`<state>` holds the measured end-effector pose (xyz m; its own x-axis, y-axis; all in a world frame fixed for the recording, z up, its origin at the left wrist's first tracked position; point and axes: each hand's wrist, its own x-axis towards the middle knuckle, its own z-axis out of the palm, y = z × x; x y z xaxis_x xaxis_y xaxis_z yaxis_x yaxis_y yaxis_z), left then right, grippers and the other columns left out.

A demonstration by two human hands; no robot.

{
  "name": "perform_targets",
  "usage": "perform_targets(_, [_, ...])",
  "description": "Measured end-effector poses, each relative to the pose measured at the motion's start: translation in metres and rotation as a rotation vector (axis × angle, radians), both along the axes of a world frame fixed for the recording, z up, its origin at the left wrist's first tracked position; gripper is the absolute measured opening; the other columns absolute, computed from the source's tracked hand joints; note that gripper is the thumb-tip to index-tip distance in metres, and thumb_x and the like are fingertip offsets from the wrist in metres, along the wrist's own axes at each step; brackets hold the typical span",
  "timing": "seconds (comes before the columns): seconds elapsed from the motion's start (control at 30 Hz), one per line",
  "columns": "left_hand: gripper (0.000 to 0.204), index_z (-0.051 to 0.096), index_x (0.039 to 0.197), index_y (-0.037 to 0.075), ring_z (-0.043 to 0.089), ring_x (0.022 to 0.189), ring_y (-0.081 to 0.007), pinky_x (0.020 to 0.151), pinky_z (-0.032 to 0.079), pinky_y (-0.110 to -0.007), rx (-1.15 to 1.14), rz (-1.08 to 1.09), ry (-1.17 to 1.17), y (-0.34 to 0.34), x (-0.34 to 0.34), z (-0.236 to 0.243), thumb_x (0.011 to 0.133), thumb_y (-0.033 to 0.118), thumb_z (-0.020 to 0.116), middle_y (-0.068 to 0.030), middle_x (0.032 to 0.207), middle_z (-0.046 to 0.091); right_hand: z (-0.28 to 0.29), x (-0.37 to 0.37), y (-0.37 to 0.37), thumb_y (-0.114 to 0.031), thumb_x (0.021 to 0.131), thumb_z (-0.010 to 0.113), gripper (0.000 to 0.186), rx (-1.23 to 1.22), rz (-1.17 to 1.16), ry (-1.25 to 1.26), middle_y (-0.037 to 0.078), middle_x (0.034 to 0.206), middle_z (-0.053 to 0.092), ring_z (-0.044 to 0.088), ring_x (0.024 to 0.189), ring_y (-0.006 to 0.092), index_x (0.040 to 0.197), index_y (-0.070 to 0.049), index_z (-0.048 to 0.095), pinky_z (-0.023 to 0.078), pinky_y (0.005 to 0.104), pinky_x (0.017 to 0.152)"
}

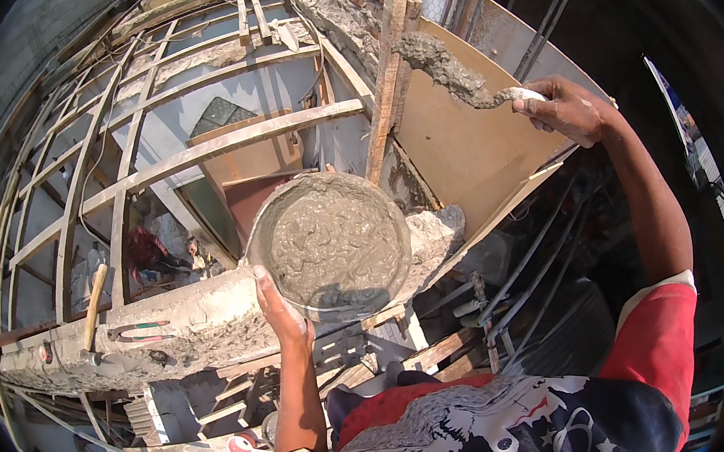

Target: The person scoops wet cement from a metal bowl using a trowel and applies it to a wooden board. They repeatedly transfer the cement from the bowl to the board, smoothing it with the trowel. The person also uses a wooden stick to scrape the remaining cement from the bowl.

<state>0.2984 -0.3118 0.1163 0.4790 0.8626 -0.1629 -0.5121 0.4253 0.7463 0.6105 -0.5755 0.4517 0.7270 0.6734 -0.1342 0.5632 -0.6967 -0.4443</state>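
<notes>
A round bucket (pixel 369 307) filled with wet grey mortar (pixel 327 230) rests on the broken top of a wall in front of me. My left hand (pixel 283 312) grips its near left rim, the thumb on top and the fingers mostly hidden by the side. Off to the right, my right hand (pixel 569 111) is closed round the pale handle of a trowel (pixel 526 94). Thick mortar covers the trowel's blade, held up against or just in front of a wooden board (pixel 477 143); I cannot tell whether it touches.
On the wall top (pixel 204 318) at left lie a hammer (pixel 96 311) and long-handled pincers (pixel 138 332). A wooden roof frame (pixel 221 142) spans the space beyond, above a drop. An upright timber (pixel 386 73) stands behind the bucket. Planks (pixel 433 353) and bars lie below me.
</notes>
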Motion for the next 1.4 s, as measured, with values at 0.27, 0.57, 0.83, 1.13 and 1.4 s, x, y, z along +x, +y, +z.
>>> perform_targets(0.27, [0.071,0.04,0.155,-0.001,0.05,0.138,-0.0266,0.115,0.041,-0.04,0.039,-0.037,-0.03,0.004,0.004,0.0,0.107,0.049,0.052,-0.0163,0.154,0.047,0.046,0.105,-0.004,-0.055,0.102,0.059,0.055,0.104,-0.265,-0.072,0.004,0.074,0.06,0.056,0.059,0.0145,0.091,-0.002,0.069,0.049,0.0337,0.057])
perform_targets(0.57, [0.06,0.047,0.148,0.0,0.059,0.121,-0.0233,0.102,0.05,-0.038,0.137,-0.015,0.078,0.0,0.005,0.007,0.108,0.045,0.05,-0.0138,0.138,0.057,0.037,0.029,0.028,-0.044,0.1,0.065,0.048,-0.022,-0.01,-0.359,0.007,0.083,0.064,0.056,0.071,0.0124,0.114,0.002,0.063,0.048,0.0311,0.066])
perform_targets(0.83, [0.049,0.054,0.14,-0.005,0.057,0.11,-0.0185,0.1,0.045,-0.035,0.305,-0.025,0.214,-0.027,0.012,0.021,0.106,0.032,0.058,-0.0126,0.121,0.064,-0.09,-0.081,0.088,-0.022,0.095,0.062,0.019,-0.615,0.492,-1.014,0.014,0.091,0.072,0.073,0.083,0.0332,0.104,-0.005,0.063,0.056,0.0458,0.07])
perform_targets(1.13, [0.044,0.057,0.131,-0.005,0.051,0.092,-0.0109,0.085,0.044,-0.029,0.491,0.003,0.193,-0.052,0.027,0.044,0.107,0.032,0.056,-0.0051,0.099,0.061,-0.149,-0.108,0.087,-0.029,0.093,0.069,0.03,-0.636,0.473,-0.529,0.019,0.088,0.075,0.075,0.086,0.0375,0.107,-0.002,0.069,0.059,0.048,0.076])
perform_targets(1.4, [0.059,0.044,0.149,-0.01,0.048,0.138,-0.0336,0.118,0.031,-0.042,0.529,-0.116,0.252,-0.052,0.025,0.056,0.105,0.029,0.057,-0.0266,0.146,0.053,-0.166,-0.095,0.076,-0.033,0.09,0.076,0.035,-0.545,0.432,-0.443,0.021,0.09,0.074,0.073,0.091,0.0413,0.108,-0.004,0.07,0.058,0.0501,0.082])
